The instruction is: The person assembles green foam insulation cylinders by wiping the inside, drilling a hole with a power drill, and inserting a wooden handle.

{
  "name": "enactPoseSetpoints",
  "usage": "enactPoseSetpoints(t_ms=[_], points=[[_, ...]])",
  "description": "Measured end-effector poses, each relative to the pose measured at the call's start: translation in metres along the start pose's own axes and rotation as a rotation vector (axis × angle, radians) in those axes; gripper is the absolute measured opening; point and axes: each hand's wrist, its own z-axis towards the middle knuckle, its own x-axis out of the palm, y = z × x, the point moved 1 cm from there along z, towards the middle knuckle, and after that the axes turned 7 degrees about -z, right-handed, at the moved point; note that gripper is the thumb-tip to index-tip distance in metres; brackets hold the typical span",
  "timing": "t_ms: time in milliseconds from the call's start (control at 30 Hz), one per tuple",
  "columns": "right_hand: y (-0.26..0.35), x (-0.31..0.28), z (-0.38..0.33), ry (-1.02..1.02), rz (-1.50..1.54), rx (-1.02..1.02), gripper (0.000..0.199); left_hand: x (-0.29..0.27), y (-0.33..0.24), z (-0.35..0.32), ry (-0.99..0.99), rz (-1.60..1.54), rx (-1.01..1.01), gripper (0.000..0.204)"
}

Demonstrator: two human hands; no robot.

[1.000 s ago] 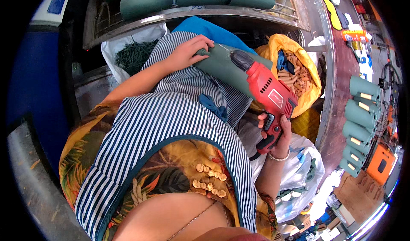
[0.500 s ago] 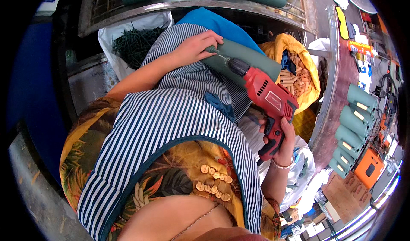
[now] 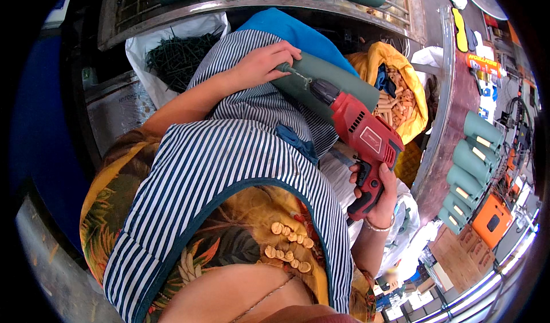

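Observation:
A dark green tube (image 3: 338, 81) lies slantwise across my lap, over the striped apron. My left hand (image 3: 264, 62) grips its left end, with fingers curled over the top. By those fingertips a small green piece (image 3: 283, 67) sticks out; whether it is part of the tube I cannot tell. My right hand (image 3: 382, 194) is wrapped round the handle of a red power drill (image 3: 369, 134). The drill's black chuck (image 3: 324, 91) is over the tube, and its thin bit (image 3: 301, 76), with a curl of shaving on it, points at the small green piece.
A white sack of dark green strips (image 3: 180, 56) stands at far left. Right of the tube is a yellow sack (image 3: 420, 108) of tan cylindrical pieces. More green tubes lie on a metal-edged rack (image 3: 229, 4) ahead. Short green cylinders (image 3: 472, 157) stand on the right-hand bench.
My right hand has drawn the drill slightly right and back, and more of the bit shows between chuck and small green piece. My left hand stays on the tube.

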Motion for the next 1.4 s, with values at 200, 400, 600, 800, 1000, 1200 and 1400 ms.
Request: enactPoseSetpoints(t_ms=[200, 400, 600, 800, 1000, 1200, 1400], points=[[0.013, 0.005, -0.001, -0.005, 0.04, 0.101, 0.048, -0.002, -0.003, -0.005, 0.009, 0.017, 0.012, 0.028], [0.025, 0.014, -0.003, 0.028, -0.089, 0.093, 0.049, 0.002, -0.002, -0.012, -0.074, 0.066, 0.079, 0.025], [0.015, 0.027, -0.013, -0.066, -0.128, 0.049, 0.047, 0.006, -0.012, -0.016, -0.215, 0.41, 0.058, 0.042], [0.008, 0.031, -0.019, -0.112, -0.105, 0.039, 0.047, 0.005, -0.011, -0.012, -0.166, 0.314, 0.025, 0.038], [0.005, 0.03, -0.019, -0.136, -0.099, 0.035, 0.046, 0.008, -0.011, -0.01, -0.184, 0.292, 0.017, 0.037], [0.005, 0.03, -0.014, -0.103, -0.12, 0.029, 0.044, 0.008, -0.011, -0.008, -0.165, 0.319, 0.033, 0.039], [0.006, 0.032, -0.012, -0.112, -0.127, 0.035, 0.042, 0.013, -0.01, -0.009, -0.127, 0.323, -0.039, 0.041]])
